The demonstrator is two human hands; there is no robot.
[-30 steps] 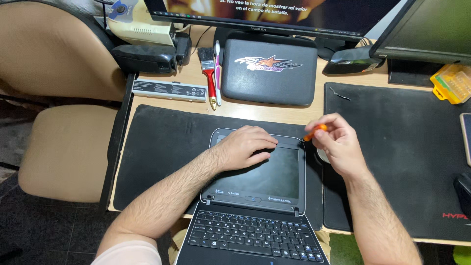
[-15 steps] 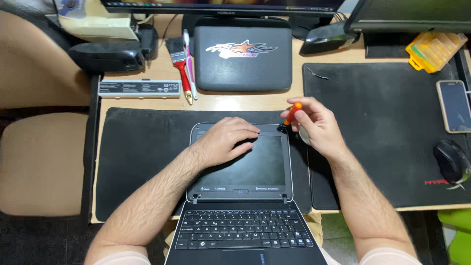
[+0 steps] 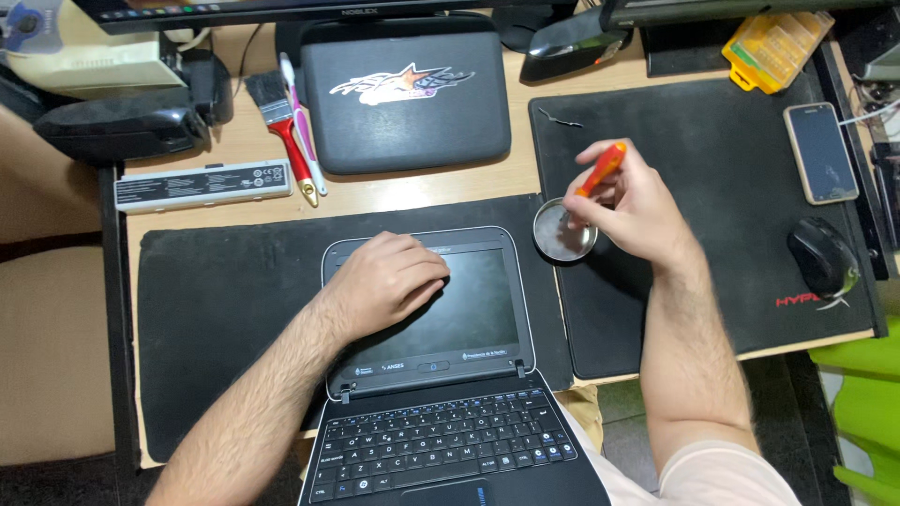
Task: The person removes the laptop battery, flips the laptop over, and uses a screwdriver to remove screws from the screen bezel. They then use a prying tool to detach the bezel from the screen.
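— What's the right hand (image 3: 630,208) got?
— A slim screwdriver (image 3: 596,172) with a smooth orange handle; the grip is closed around it, and the tip points down into a small round metal dish (image 3: 562,232).
— Where's that dish?
— Just right of the open netbook (image 3: 441,365), at its screen's upper right corner, straddling the edges of two matte black mats (image 3: 225,309).
— And the left hand (image 3: 386,283)?
— Flat on the netbook's dark glossy screen, upper left part, fingers loosely curled, holding nothing.
— Anything beyond the netbook?
— Behind it on the pale wooden table (image 3: 412,192), a second, closed netbook (image 3: 405,92) with a rounded dark lid. Left of that, a red-handled paintbrush (image 3: 281,122) and a long grey battery pack (image 3: 202,185). Far right of the netbook, a flat phone (image 3: 821,153) and a rounded black mouse (image 3: 822,260).
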